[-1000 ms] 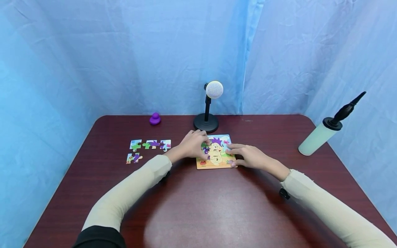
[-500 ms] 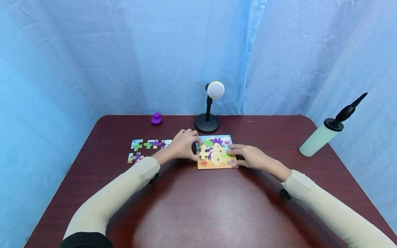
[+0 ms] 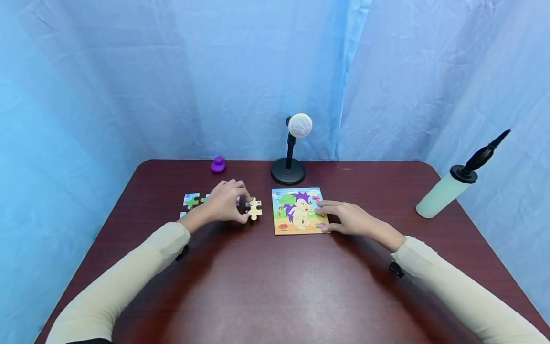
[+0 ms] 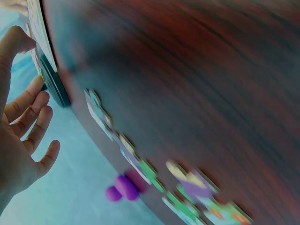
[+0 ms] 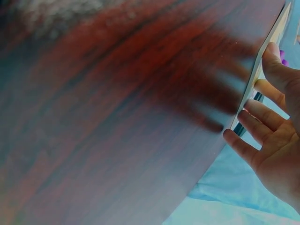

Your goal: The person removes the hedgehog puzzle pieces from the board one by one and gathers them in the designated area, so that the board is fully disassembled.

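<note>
My left hand (image 3: 225, 203) pinches a yellow jigsaw piece (image 3: 254, 210) between thumb and fingers, over the table left of the puzzle board. In the left wrist view this hand (image 4: 28, 126) has its other fingers spread loosely. The puzzle board (image 3: 281, 229) lies flat and bears a picture of a purple-spined hedgehog. Resting on the board's right edge, my right hand (image 3: 350, 219) has its fingertips on the picture and the thumb near the lower corner. The right wrist view shows those fingers (image 5: 260, 115) extended along the edge.
Loose jigsaw pieces (image 3: 191, 199) lie on the table (image 3: 266, 286) at left, partly hidden by my left hand. Behind stand a small purple object (image 3: 218, 165) and a microphone on a black stand (image 3: 288, 172). A pale green hand pump (image 3: 442, 193) stands at right.
My left hand has lifted the yellow jigsaw piece off the puzzle board and carried it leftward, toward the loose pieces. The board's left part now shows the picture beneath. My right hand stays put.
</note>
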The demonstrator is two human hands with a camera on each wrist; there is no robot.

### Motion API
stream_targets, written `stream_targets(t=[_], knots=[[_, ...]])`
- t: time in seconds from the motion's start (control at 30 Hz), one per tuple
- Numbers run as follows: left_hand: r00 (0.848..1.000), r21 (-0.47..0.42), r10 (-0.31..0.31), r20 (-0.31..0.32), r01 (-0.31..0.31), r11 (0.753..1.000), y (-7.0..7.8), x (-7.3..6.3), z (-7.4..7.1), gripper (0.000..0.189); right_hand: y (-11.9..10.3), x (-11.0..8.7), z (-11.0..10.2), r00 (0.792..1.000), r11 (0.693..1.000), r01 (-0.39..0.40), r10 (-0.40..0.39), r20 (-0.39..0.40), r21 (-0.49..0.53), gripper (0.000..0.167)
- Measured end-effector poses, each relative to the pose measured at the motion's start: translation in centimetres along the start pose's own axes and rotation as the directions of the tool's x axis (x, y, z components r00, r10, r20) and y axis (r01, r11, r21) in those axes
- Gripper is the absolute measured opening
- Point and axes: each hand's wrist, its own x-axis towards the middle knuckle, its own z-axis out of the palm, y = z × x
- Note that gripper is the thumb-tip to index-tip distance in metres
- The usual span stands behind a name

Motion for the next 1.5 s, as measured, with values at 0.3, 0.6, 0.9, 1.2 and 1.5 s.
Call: stream_targets(t=[0.3,0.6,0.9,1.2,1.5], knots=[[0.998,0.008,-0.022,-0.064,0.023,1.000,-2.9,-3.0,-1.1,0.036,-0.1,-0.1,0.0,1.000,1.000,-0.002,0.002,0.005,0.003,0.056],[0.998,-0.001,-0.031,-0.055,0.031,1.000,-5.4,-6.1,-2.2,0.033,-0.3,-0.1,-0.2,1.000,1.000,-0.012,0.012,0.010,0.022,0.058],[0.998,-0.024,-0.060,-0.012,0.060,0.998,-6.9,-7.8,-2.0,0.031,-0.2,-0.1,0.0,1.000,1.000,0.007,-0.007,-0.015,0.016,0.055],[0.994,-0.067,-0.087,0.072,0.092,0.993,-7.1,-8.3,-1.6,0.032,-0.2,-0.1,0.0,1.000,1.000,0.001,-0.001,-0.005,0.015,0.055],[0.991,-0.129,-0.083,0.101,0.095,0.987,-7.5,-8.2,-1.4,0.031,-0.2,-0.1,0.0,1.000,1.000,0.002,-0.002,-0.007,0.017,0.055]])
